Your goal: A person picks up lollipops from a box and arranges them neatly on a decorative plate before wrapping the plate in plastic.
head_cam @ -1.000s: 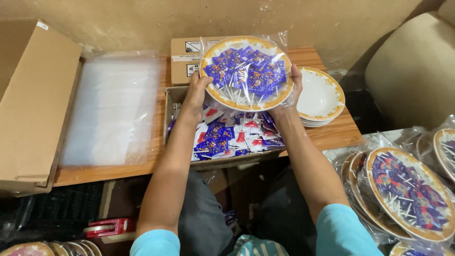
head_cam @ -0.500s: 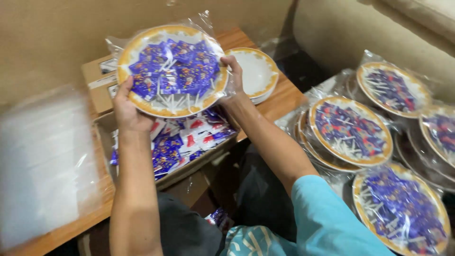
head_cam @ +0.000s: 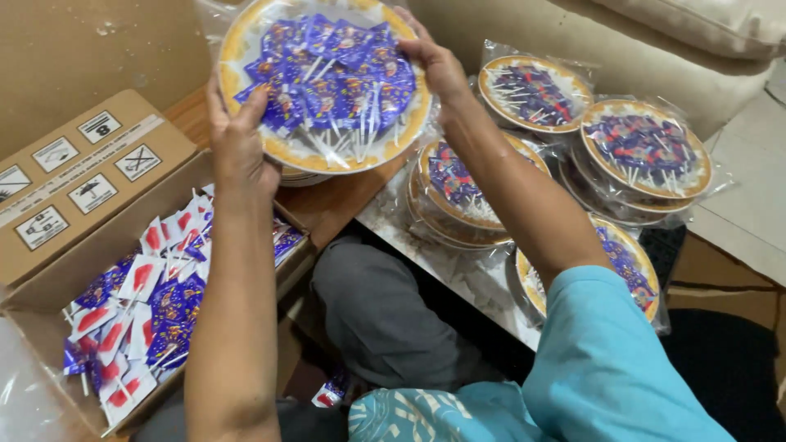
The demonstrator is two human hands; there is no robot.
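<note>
Both my hands hold one bagged plate (head_cam: 327, 82) in the air: a white plate with a yellow rim, filled with purple-wrapped lollipops and sealed in a clear plastic bag. My left hand (head_cam: 237, 143) grips its near-left rim, my right hand (head_cam: 438, 69) its right rim. The plate hovers over the corner of the wooden table (head_cam: 336, 200), partly hiding a stack of plates under it. To its right lie several finished bagged plates (head_cam: 643, 151) stacked on a lower pale surface.
An open cardboard box (head_cam: 49, 286) of loose purple and red-white wrapped lollipops (head_cam: 155, 303) sits at lower left. A beige cushion (head_cam: 696, 24) lies behind the bagged plates. My knees in grey trousers (head_cam: 385, 311) are below.
I have swung to the right with the bagged plate, carrying it from above the lollipop box toward the stacks of finished plates. Both hands kept their grip.
</note>
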